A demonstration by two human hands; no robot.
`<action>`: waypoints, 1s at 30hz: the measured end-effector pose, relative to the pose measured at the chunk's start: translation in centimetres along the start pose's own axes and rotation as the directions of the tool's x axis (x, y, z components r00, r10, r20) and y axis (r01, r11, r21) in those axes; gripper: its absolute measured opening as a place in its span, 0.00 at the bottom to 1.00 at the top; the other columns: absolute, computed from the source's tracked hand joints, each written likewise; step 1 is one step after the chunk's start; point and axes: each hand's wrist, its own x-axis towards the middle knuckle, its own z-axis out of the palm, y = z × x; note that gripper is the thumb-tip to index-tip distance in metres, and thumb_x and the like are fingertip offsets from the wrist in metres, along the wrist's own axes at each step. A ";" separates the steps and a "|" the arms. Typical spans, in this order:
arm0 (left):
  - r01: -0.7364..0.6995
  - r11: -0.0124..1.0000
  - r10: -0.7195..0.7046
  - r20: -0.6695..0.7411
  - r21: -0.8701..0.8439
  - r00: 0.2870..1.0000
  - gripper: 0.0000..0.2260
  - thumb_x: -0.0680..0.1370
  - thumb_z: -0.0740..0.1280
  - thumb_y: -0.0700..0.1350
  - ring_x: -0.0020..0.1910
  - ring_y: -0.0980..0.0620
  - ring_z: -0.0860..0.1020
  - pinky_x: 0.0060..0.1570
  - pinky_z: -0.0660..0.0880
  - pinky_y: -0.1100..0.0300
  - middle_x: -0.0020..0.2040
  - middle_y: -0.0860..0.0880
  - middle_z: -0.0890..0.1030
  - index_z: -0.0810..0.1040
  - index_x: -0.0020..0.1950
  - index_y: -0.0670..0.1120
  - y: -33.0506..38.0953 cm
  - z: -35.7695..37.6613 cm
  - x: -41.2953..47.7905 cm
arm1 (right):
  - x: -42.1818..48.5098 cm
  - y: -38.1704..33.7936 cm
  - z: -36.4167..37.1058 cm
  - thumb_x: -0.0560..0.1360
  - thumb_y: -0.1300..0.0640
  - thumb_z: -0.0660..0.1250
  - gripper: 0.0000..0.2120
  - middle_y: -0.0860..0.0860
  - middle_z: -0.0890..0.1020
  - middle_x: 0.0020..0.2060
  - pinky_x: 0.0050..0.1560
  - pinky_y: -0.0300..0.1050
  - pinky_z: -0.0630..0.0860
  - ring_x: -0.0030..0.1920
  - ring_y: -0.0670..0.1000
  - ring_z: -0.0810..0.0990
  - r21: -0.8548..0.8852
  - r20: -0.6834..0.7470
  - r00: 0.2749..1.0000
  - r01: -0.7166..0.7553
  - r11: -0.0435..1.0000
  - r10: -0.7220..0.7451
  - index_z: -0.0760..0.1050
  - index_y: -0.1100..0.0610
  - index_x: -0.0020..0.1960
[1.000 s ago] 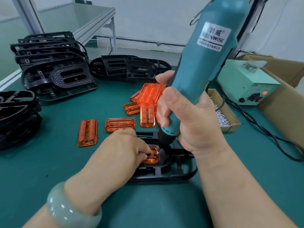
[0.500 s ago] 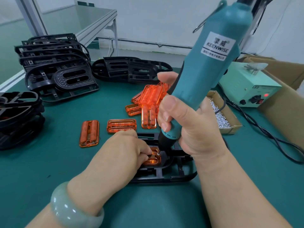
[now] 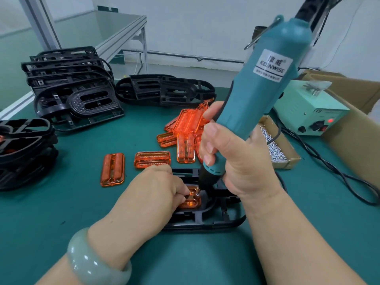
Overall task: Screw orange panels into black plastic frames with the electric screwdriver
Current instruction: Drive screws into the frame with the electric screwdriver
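Our right hand (image 3: 236,161) grips the teal electric screwdriver (image 3: 265,95), tip down at the orange panel (image 3: 192,199) seated in the black plastic frame (image 3: 216,221) on the green table (image 3: 61,212), while our left hand (image 3: 152,194) holds that panel with curled fingers.

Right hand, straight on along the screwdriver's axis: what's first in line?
The electric screwdriver in the right hand would likely meet the orange panel in the black frame, beside the left hand; contact unclear.
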 end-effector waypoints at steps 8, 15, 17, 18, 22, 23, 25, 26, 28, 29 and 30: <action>0.005 0.999 -0.006 -0.021 -0.036 1.000 0.09 0.76 0.66 0.51 0.51 0.56 0.70 0.52 0.69 0.62 0.44 0.56 0.70 0.81 0.55 0.59 -0.2 0.1 -0.1 | 0.1 -0.2 -0.9 0.66 0.60 0.73 0.09 0.48 0.72 0.24 0.30 0.39 0.69 0.22 0.46 0.70 0.167 -0.003 0.999 0.045 0.985 -0.045 0.77 0.55 0.45; 0.003 1.000 -0.006 0.107 0.029 0.994 0.10 0.79 0.60 0.53 0.52 0.59 0.69 0.50 0.66 0.68 0.48 0.58 0.70 0.78 0.57 0.63 0.2 -0.8 0.4 | 0.3 -2.5 -4.8 0.62 0.51 0.77 0.15 0.44 0.72 0.25 0.34 0.37 0.71 0.24 0.43 0.71 0.430 -0.293 0.951 0.221 0.875 -0.096 0.76 0.52 0.45; -0.019 0.998 0.010 0.156 0.059 0.988 0.10 0.80 0.59 0.53 0.45 0.61 0.70 0.43 0.63 0.69 0.44 0.60 0.71 0.79 0.52 0.61 0.6 -1.9 0.8 | 0.1 -2.7 -5.8 0.62 0.50 0.75 0.14 0.43 0.70 0.25 0.34 0.36 0.70 0.24 0.42 0.69 0.426 -0.413 0.908 0.261 0.866 -0.070 0.74 0.51 0.44; -0.025 0.997 0.013 0.157 0.076 0.988 0.10 0.79 0.58 0.54 0.41 0.62 0.70 0.40 0.63 0.69 0.40 0.60 0.73 0.79 0.47 0.59 0.8 -2.6 1.2 | 0.0 -2.8 -6.1 0.62 0.50 0.73 0.12 0.43 0.70 0.25 0.34 0.36 0.70 0.24 0.41 0.69 0.423 -0.466 0.883 0.279 0.862 -0.057 0.74 0.50 0.43; -0.056 0.998 0.056 0.015 0.013 0.998 0.09 0.78 0.61 0.53 0.45 0.62 0.76 0.48 0.72 0.65 0.46 0.61 0.81 0.81 0.48 0.55 2.4 -4.6 4.6 | -0.1 -2.7 -7.0 0.67 0.50 0.66 0.06 0.43 0.68 0.24 0.32 0.35 0.71 0.24 0.41 0.67 0.422 -0.598 0.801 0.326 0.846 -0.010 0.71 0.49 0.42; -0.086 0.996 0.086 -0.015 -0.026 0.996 0.09 0.77 0.62 0.51 0.45 0.61 0.76 0.49 0.72 0.64 0.47 0.60 0.82 0.82 0.49 0.55 3.1 -4.8 5.9 | -0.1 -2.5 -7.1 0.69 0.50 0.64 0.05 0.43 0.68 0.24 0.32 0.35 0.71 0.24 0.41 0.67 0.417 -0.614 0.789 0.328 0.848 -0.003 0.71 0.49 0.42; -0.145 0.988 0.144 -0.015 -0.061 0.989 0.09 0.78 0.63 0.49 0.45 0.59 0.76 0.50 0.73 0.63 0.49 0.57 0.83 0.83 0.51 0.52 4.7 -4.5 8.8 | -0.1 -2.2 -7.2 0.71 0.51 0.62 0.03 0.43 0.68 0.25 0.33 0.35 0.70 0.24 0.42 0.67 0.406 -0.629 0.777 0.315 0.858 0.013 0.71 0.50 0.43; -0.168 0.984 0.169 0.007 -0.050 0.986 0.09 0.78 0.63 0.48 0.47 0.56 0.78 0.51 0.74 0.60 0.49 0.55 0.83 0.83 0.51 0.50 5.5 -4.1 10.3 | 0.0 -2.0 -7.3 0.71 0.51 0.62 0.03 0.43 0.68 0.25 0.33 0.35 0.70 0.24 0.42 0.67 0.403 -0.632 0.775 0.305 0.863 0.021 0.71 0.50 0.43; -0.199 0.980 0.198 0.067 0.009 0.978 0.10 0.78 0.62 0.47 0.51 0.51 0.78 0.55 0.75 0.54 0.52 0.50 0.82 0.82 0.53 0.47 6.7 -2.9 13.0 | 0.0 -1.7 -7.3 0.71 0.51 0.62 0.04 0.43 0.68 0.25 0.32 0.35 0.70 0.24 0.42 0.67 0.396 -0.634 0.773 0.287 0.872 0.033 0.71 0.50 0.43; -0.209 0.977 0.204 0.107 0.039 0.973 0.11 0.78 0.62 0.47 0.54 0.49 0.78 0.57 0.75 0.52 0.54 0.49 0.82 0.81 0.55 0.47 7.2 -2.3 14.1 | 0.0 -1.6 -7.3 0.71 0.51 0.62 0.04 0.43 0.68 0.24 0.32 0.35 0.70 0.23 0.42 0.67 0.394 -0.634 0.772 0.280 0.876 0.039 0.72 0.51 0.43; -0.216 0.974 0.204 0.154 0.065 0.967 0.12 0.78 0.62 0.48 0.58 0.47 0.76 0.59 0.73 0.51 0.57 0.48 0.80 0.80 0.59 0.48 7.5 -1.7 15.0 | 0.0 -1.5 -7.3 0.71 0.52 0.62 0.04 0.43 0.68 0.24 0.32 0.35 0.71 0.23 0.42 0.67 0.394 -0.635 0.772 0.273 0.878 0.045 0.72 0.51 0.44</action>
